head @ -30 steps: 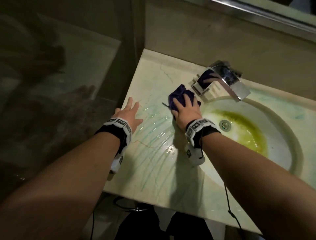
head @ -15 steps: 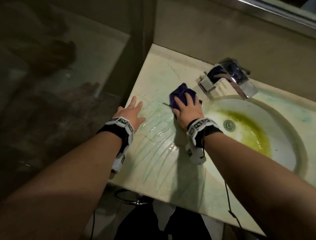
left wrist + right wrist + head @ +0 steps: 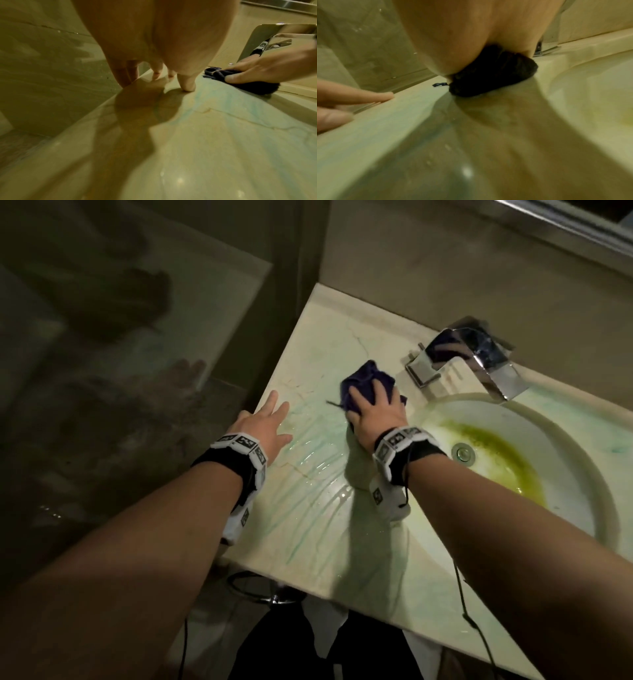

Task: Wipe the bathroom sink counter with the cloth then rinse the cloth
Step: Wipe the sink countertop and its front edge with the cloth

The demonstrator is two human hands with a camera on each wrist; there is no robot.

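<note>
A bunched dark purple cloth (image 3: pixel 364 378) lies on the pale marble counter (image 3: pixel 308 508), left of the faucet. My right hand (image 3: pixel 376 412) lies over the cloth, fingers curled on top, thumb at its side, and presses it to the wet surface. In the left wrist view the right hand (image 3: pixel 265 67) grips the cloth (image 3: pixel 248 86). In the right wrist view the cloth (image 3: pixel 493 75) bulges under the palm. My left hand (image 3: pixel 265 422) rests flat at the counter's left edge with its fingers (image 3: pixel 187 83) spread and holds nothing.
Green streaks and water cover the counter between the hands. A chrome faucet (image 3: pixel 479 354) stands behind the round sink (image 3: pixel 582 474), which has a yellow-green stain (image 3: pixel 503 463) by the drain (image 3: pixel 462 453). A wall runs behind and a glass panel stands at the left.
The right hand with the cloth has slid slightly away from the faucet base. The left hand stays planted at the counter's edge. The head view has shifted a little.
</note>
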